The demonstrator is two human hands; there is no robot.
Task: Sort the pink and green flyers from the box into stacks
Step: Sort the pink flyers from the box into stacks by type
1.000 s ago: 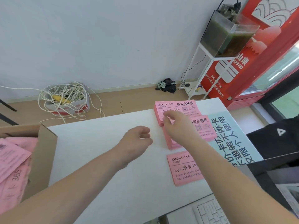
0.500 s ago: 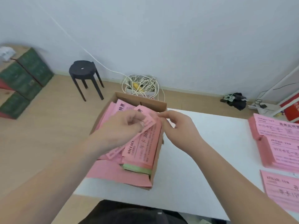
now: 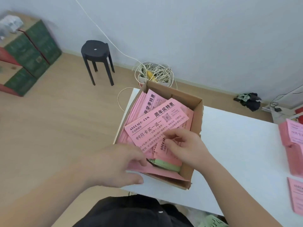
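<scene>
pink flyer (image 3: 155, 126) | long axis lower-left to upper-right | face up

Soft, even daylight, faint shadows, no glare; wide-angle bending at the edges, slight motion blur overall.

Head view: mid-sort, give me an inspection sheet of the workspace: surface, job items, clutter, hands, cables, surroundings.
Surface: white table, box at its left end.
Job's things: cardboard box holds loose pink flyers, green flyers low at its near end; pink stacks at the table's right edge.
Clutter: dark bundle on the floor by the wall.
Hands: right hand pinches the top pink flyer; left hand at its near corner, grip hidden.
Cables: white cord coil behind the box.
Surroundings: black stool, green crates, wooden floor.
</scene>
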